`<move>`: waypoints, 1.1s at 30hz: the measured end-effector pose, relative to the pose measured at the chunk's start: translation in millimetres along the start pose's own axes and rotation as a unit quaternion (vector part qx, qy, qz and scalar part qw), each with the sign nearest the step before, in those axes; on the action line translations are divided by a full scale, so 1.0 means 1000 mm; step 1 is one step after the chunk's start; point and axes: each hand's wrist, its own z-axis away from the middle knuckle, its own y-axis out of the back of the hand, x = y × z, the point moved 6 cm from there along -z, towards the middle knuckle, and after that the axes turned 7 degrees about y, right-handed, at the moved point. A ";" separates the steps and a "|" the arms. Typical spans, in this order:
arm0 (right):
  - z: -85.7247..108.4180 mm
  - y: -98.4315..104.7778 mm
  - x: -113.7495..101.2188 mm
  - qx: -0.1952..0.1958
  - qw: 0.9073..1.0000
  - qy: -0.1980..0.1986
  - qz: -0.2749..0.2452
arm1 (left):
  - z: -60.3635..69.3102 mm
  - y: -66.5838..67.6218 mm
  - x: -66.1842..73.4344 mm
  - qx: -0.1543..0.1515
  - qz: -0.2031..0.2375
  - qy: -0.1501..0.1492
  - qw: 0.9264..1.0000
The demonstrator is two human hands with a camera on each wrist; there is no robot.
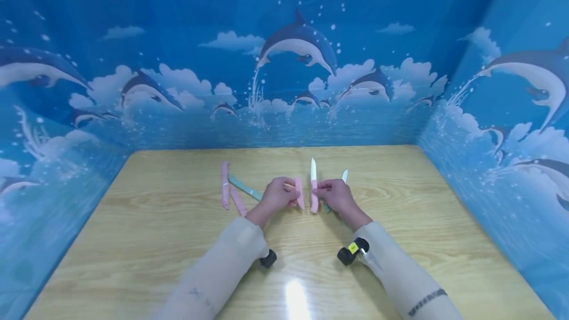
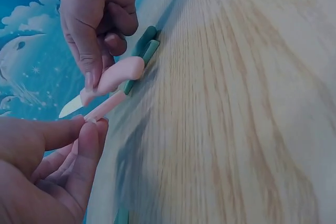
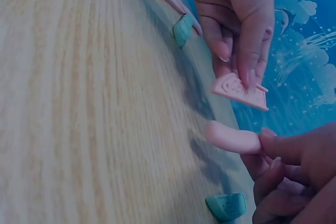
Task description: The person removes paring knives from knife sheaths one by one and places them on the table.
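Note:
My left hand (image 1: 275, 192) pinches a flat pink blade cover (image 1: 299, 194) between thumb and fingers. In the right wrist view the cover (image 3: 241, 93) shows a raised pattern on its face. Just to the right, my right hand (image 1: 338, 195) grips a small knife (image 1: 314, 201) with a pink handle and a bare white blade pointing away. Knife and cover are side by side, apart, above the table. Beneath and beyond my right hand lies a green-handled knife (image 1: 345, 176), its white blade bare and its middle hidden by the hand.
Left of my left hand lie a long pink knife (image 1: 225, 186), a green knife (image 1: 245, 188) partly behind that hand, and a shorter pink piece (image 1: 238, 201) partly hidden by my wrist. The wooden table (image 1: 146, 241) meets blue dolphin-print curtains (image 1: 191, 127) at the back and sides.

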 end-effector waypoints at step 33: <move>-0.003 -0.010 -0.009 0.032 0.983 0.057 0.169 | 0.000 -0.019 0.013 0.057 -0.307 -0.109 0.944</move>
